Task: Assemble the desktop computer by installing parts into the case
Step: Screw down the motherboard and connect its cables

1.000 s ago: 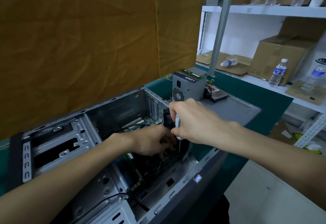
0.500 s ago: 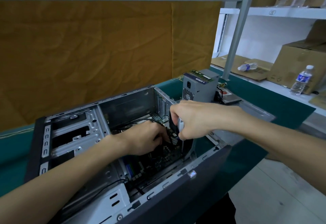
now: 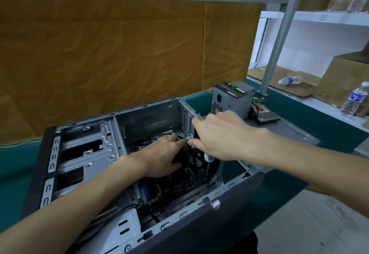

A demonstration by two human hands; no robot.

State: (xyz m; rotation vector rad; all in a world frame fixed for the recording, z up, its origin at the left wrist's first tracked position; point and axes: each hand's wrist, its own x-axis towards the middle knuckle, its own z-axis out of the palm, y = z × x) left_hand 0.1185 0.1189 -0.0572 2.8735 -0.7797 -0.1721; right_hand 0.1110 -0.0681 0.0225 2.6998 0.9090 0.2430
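Both hands sit slightly higher and further right in the frame than half a second ago, and the view has swung left, pushing the shelving toward the right edge. At the centre of the frame, an open computer case [image 3: 83, 153] lies on its side on a green table [image 3: 319, 122], its interior facing up. The person's left hand [image 3: 161, 157] reaches in from the lower left, palm down, fingers curled down among the black cables [image 3: 187, 156] above the motherboard [image 3: 179, 183]; whether it grips anything, I cannot tell. The right hand [image 3: 221, 136] comes in from the right, just beside the left, fingers curled round a white-handled screwdriver [image 3: 208, 158]. The screwdriver's shaft points down into the case near its rear wall.

Behind the hands, at upper centre right, a grey power supply [image 3: 231, 100] stands on the detached side panel [image 3: 289, 130], with a green memory stick [image 3: 234, 89] lying on top of it. A hard drive [image 3: 265, 116] rests just to the right of the power supply. At the far right, shelves hold cardboard boxes [image 3: 343, 82] and 2 plastic water bottles, 1 upright [image 3: 354, 100] and 1 lying down [image 3: 290, 80]. An orange cloth backdrop [image 3: 119, 54] fills the upper left.
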